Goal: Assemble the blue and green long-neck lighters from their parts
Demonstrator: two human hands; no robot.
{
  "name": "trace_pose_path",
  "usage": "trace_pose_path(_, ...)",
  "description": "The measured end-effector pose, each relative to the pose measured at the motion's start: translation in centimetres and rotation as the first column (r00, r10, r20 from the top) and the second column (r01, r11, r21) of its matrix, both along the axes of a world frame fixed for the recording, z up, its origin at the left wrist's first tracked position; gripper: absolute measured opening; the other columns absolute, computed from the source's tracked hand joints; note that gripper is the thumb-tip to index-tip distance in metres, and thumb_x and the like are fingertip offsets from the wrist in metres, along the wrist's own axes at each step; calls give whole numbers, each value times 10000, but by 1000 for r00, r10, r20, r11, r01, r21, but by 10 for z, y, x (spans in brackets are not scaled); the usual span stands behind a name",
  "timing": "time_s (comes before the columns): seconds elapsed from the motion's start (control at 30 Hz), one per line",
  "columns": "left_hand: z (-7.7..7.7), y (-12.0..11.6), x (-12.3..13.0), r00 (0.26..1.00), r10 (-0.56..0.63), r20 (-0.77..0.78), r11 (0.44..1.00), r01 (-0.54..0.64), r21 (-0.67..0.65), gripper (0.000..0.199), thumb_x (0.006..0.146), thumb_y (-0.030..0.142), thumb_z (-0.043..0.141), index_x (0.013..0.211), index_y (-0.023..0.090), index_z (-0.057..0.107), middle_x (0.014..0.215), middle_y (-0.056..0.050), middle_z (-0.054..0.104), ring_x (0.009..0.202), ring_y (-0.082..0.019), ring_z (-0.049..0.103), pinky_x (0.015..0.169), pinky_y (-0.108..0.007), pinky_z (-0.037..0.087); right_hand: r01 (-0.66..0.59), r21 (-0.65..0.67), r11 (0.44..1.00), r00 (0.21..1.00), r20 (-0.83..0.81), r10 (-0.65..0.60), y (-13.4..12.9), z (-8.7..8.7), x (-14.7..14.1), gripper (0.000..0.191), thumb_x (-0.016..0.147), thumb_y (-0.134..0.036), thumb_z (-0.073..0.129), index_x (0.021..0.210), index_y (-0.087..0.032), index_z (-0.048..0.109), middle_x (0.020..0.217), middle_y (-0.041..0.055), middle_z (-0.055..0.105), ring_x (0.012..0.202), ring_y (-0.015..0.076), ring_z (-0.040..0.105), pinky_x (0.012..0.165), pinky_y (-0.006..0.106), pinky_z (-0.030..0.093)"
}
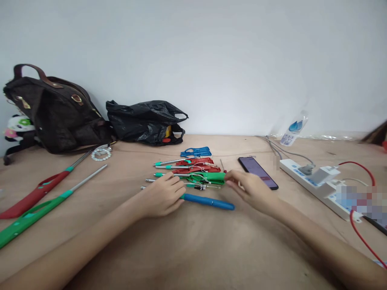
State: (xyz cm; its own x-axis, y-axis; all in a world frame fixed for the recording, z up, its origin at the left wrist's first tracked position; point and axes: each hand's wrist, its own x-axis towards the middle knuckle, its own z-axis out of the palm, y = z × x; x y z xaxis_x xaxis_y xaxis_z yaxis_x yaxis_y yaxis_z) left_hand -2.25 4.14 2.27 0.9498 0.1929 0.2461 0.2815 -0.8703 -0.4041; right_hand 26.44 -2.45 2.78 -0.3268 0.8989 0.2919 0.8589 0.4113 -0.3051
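My left hand [163, 195] lies palm down over the barrel end of a blue gas lighter [208, 200], fingers closed around it; the barrel is mostly hidden. Bent fingers of my right hand [250, 186] come together at the butt of an opened green lighter [213, 177]. Whatever sits between those fingertips is too small to make out. Behind, opened red lighters [208, 163] lie in a row with silver barrels and white wires showing. A blue lighter shell half [196, 152] is farthest back. A thin screwdriver [222, 164] rests close to my right fingertips.
At left lie a closed red lighter [38, 191], a closed green lighter [38, 215] and a bead bracelet [101, 153]. Behind are a dark backpack [66, 114] and a black plastic bag [142, 123]. A phone [258, 172], power strip [314, 187] and water bottle [294, 128] stand right.
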Motion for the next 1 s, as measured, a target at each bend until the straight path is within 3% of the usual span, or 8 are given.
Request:
trace_pose_path(0.1, 6, 5, -5, 999, -24, -36, 1000, 24, -18, 191, 886, 272, 463, 765, 176, 576, 803, -68, 621, 771, -227, 541, 754, -381, 375, 139, -36, 990, 983, 127, -134, 10, 8, 21, 196, 922, -180, 417, 876, -194, 606, 807, 35, 668, 678, 166, 593, 586, 256, 371)
trace_pose_path(0.27, 4, 0, -2, 999, -35, -14, 992, 34, -121, 244, 905, 369, 502, 979, 162, 610, 947, -93, 660, 855, -257, 577, 760, -386, 408, 187, -225, 956, 943, 313, -111, 12, 16, 32, 220, 816, -57, 475, 746, -199, 628, 762, 15, 661, 679, 155, 582, 542, 236, 311)
trace_pose_path(0.4, -7, -16, 12, 992, -109, 62, 949, 122, -291, 377, 960, 243, 389, 1327, 178, 446, 1326, -99, 555, 1179, -250, 510, 992, -403, 366, 191, -290, 938, 926, 370, -74, 11, 14, 32, 198, 774, -53, 512, 716, -199, 633, 751, 12, 661, 666, 151, 575, 535, 233, 297)
trace_pose_path(0.5, -12, -25, 21, 984, -179, 24, 891, 173, -419, 445, 967, 217, 374, 1409, 171, 349, 1446, -86, 442, 1331, -229, 382, 1093, -400, 296, 186, -292, 938, 916, 397, -58, 14, 7, 33, 193, 778, -58, 507, 734, -194, 637, 764, 19, 664, 668, 155, 575, 539, 238, 293)
trace_pose_path(0.63, -14, -28, 24, 984, -162, 69, 858, 176, -483, 354, 957, 213, 408, 1301, 170, 483, 1389, -96, 508, 1274, -248, 444, 1059, -412, 348, 168, -292, 942, 911, 411, -36, 17, 1, 34, 196, 770, -41, 503, 731, -182, 634, 779, 32, 664, 694, 161, 590, 549, 241, 294)
trace_pose_path(0.8, -17, -27, 21, 982, -118, 148, 894, 170, -415, 278, 929, 193, 462, 1185, 164, 566, 1205, -90, 623, 1031, -251, 554, 927, -409, 442, 188, -264, 946, 915, 398, -71, 15, 8, 36, 194, 792, -52, 495, 725, -186, 620, 762, 27, 654, 674, 156, 574, 541, 237, 292)
trace_pose_path(1.0, -19, -27, 23, 975, -116, 191, 877, 191, -441, 312, 915, 158, 451, 1208, 171, 557, 1195, -108, 602, 1128, -254, 513, 1005, -436, 423, 165, -283, 945, 909, 416, -34, 15, 5, 41, 204, 760, -26, 498, 726, -189, 616, 731, 18, 637, 646, 150, 559, 533, 236, 287)
